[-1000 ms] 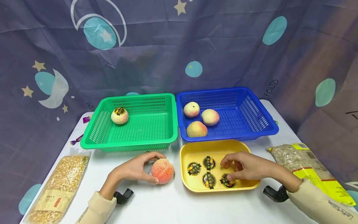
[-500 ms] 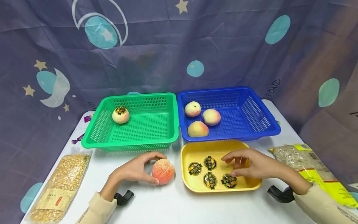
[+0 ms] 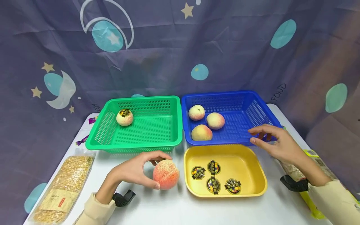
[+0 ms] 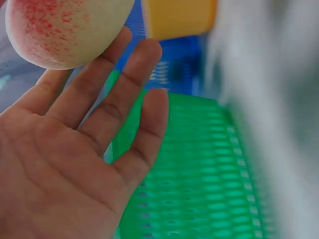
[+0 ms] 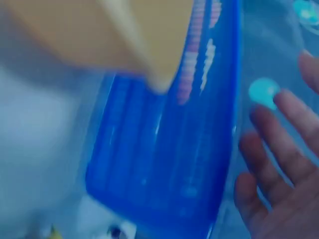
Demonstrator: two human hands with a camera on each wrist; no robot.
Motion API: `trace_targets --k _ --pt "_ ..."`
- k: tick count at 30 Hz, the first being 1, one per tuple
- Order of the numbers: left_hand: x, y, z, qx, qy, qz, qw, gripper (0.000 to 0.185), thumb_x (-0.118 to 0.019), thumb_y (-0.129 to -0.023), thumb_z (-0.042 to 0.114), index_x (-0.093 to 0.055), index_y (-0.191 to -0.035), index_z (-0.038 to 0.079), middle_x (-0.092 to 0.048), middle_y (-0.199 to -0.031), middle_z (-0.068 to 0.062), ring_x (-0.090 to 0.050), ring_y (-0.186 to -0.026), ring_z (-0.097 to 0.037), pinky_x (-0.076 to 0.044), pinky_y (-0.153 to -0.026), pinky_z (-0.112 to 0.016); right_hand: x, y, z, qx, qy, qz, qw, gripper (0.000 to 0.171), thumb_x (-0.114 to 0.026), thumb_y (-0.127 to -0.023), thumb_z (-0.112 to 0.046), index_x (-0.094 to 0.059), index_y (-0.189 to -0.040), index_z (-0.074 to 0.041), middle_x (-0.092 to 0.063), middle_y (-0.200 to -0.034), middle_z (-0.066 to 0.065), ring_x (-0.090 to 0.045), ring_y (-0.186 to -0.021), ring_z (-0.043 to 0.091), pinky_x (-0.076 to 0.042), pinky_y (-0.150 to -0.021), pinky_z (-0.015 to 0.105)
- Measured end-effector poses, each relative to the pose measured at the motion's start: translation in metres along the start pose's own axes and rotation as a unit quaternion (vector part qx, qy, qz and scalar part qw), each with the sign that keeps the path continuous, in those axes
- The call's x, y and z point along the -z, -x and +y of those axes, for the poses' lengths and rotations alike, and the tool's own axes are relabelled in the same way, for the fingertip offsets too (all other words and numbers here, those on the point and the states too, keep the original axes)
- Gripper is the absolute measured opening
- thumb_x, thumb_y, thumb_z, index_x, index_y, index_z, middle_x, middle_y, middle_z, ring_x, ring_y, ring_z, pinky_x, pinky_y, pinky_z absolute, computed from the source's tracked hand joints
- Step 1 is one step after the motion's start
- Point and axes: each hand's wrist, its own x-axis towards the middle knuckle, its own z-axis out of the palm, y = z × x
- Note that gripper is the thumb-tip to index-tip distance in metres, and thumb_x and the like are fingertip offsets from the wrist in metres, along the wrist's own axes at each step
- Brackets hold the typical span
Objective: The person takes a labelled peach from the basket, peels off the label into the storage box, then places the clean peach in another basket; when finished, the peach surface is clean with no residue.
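My left hand [image 3: 158, 170] grips a red-speckled peach [image 3: 166, 174] on the white table, just in front of the green basket [image 3: 135, 144]; thumb and fingers curl round it. In the left wrist view the peach [image 4: 65, 30] rests against the fingertips [image 4: 124, 94]. My right hand [image 3: 260, 137] hovers with relaxed fingers over the blue basket's front right rim [image 3: 270, 125] and holds nothing. The yellow tray [image 3: 258, 175] holds several round stickers [image 3: 213, 167]. Three peaches [image 3: 201, 133] lie in the blue basket. One stickered peach [image 3: 125, 117] lies in the green basket.
A bag of corn kernels [image 3: 63, 187] lies at the table's front left. A grain bag [image 3: 312, 161] lies at the right, partly behind my right arm. Wrapped candies [image 3: 82, 140] sit left of the green basket. A starry curtain [image 3: 180, 47] closes the back.
My right hand has lifted out of the yellow tray and moved back and right to the blue basket's corner; the stickers stayed in the tray. The left hand still holds the peach.
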Motion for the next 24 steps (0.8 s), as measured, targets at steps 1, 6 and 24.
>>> trace_targets --k 1,6,24 --pt "0.002 -0.001 0.005 -0.009 0.000 0.000 1.0000 0.073 -0.091 -0.073 0.030 -0.057 -0.138 0.029 -0.068 -0.124 0.010 -0.063 -0.113 -0.011 -0.052 -0.097 -0.032 0.002 -0.002 0.005 -0.013 0.020 0.016 1.000 0.031 -0.080 -0.085 -0.006 -0.075 -0.114 -0.014 -0.073 -0.106 0.000 -0.058 -0.092 0.011 -0.044 -0.079 0.020" --pt "0.015 -0.014 0.025 -0.046 0.005 0.012 0.9989 0.073 -0.090 -0.074 0.027 -0.058 -0.140 0.026 -0.069 -0.125 0.007 -0.064 -0.112 -0.013 -0.052 -0.097 -0.033 0.012 -0.006 0.033 -0.096 0.109 0.008 0.989 0.063 -0.074 -0.091 -0.032 -0.054 -0.143 -0.003 -0.051 -0.145 0.028 -0.037 -0.130 0.048 -0.024 -0.100 0.063" --pt "0.030 -0.179 0.051 -0.083 0.055 0.042 0.9942 0.068 -0.084 -0.080 0.021 -0.057 -0.143 0.020 -0.065 -0.131 0.001 -0.063 -0.110 -0.015 -0.056 -0.093 -0.039 0.013 0.001 0.064 -0.193 0.125 -0.085 0.969 0.103 -0.061 -0.095 -0.049 -0.001 -0.161 0.003 -0.002 -0.166 0.034 -0.009 -0.141 0.064 -0.010 -0.097 0.079"
